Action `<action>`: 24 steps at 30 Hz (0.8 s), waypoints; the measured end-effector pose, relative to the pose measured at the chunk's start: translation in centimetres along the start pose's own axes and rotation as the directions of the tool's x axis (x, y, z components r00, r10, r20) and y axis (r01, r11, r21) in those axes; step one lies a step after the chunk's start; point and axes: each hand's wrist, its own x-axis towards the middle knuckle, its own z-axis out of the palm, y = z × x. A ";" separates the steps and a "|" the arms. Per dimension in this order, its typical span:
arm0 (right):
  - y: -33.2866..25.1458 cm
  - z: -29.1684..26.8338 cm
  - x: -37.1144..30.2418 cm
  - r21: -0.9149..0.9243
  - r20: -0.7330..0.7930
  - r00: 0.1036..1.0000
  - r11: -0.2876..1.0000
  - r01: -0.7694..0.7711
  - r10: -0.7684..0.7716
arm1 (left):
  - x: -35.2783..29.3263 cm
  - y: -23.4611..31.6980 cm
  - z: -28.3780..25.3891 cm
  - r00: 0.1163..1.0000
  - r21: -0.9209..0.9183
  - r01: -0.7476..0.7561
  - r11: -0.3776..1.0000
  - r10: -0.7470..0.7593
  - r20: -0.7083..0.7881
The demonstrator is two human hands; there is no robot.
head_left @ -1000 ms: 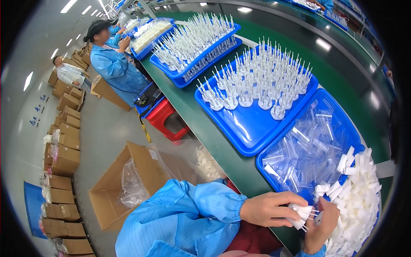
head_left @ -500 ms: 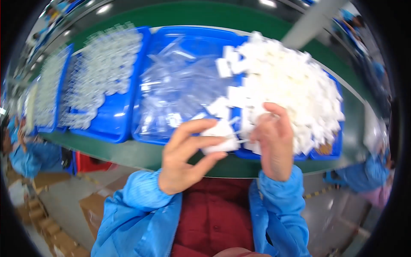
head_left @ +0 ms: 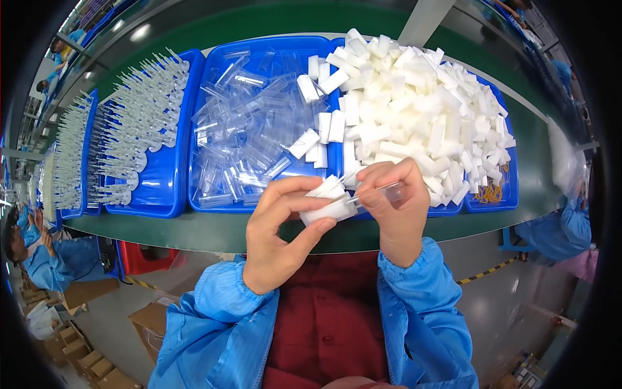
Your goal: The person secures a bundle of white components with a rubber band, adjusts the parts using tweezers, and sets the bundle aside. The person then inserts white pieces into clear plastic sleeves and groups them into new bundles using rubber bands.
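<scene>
Just in front of the trays, my left hand (head_left: 282, 227) is closed round a few white foam blocks (head_left: 330, 211), with the thumb beneath and the fingers behind. Thin whitish rods stick out at their right end. My right hand (head_left: 398, 207) pinches a clear plastic piece (head_left: 392, 191) against that end. Fingers cover part of it, so its full shape is hidden. Behind the hands, a blue tray (head_left: 195, 152) holds many clear plastic tubes (head_left: 249, 129). A large heap of white foam blocks (head_left: 421, 104) rises beside it, with several blocks lying over onto the tubes.
More blue trays (head_left: 159, 188) at the left carry rows of upright whitish parts with thin stems (head_left: 139, 110). Yellow rubber bands (head_left: 489, 193) lie in the tray at the right. The green bench edge (head_left: 214, 241) runs in front. Co-workers in blue (head_left: 61, 259) sit at the left.
My right hand has come in toward the left hand and now touches the foam blocks' end. The head view has shifted slightly, and the trays appear sharper.
</scene>
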 end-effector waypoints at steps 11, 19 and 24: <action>1.0 1.3 -0.9 -0.101 -0.052 0.983 0.980 0.169 -0.175 | -0.8 -0.3 0.3 0.996 -0.177 0.087 0.980 -0.087 0.005; 0.7 1.5 -1.2 -0.113 -0.056 0.986 0.983 0.147 -0.154 | -0.1 0.3 0.5 0.999 -0.009 -0.038 0.999 0.037 -0.039; 0.7 0.7 -0.9 -0.187 0.027 0.992 0.974 0.128 -0.126 | 0.3 -0.3 -0.2 0.999 -0.006 -0.037 0.999 0.037 0.029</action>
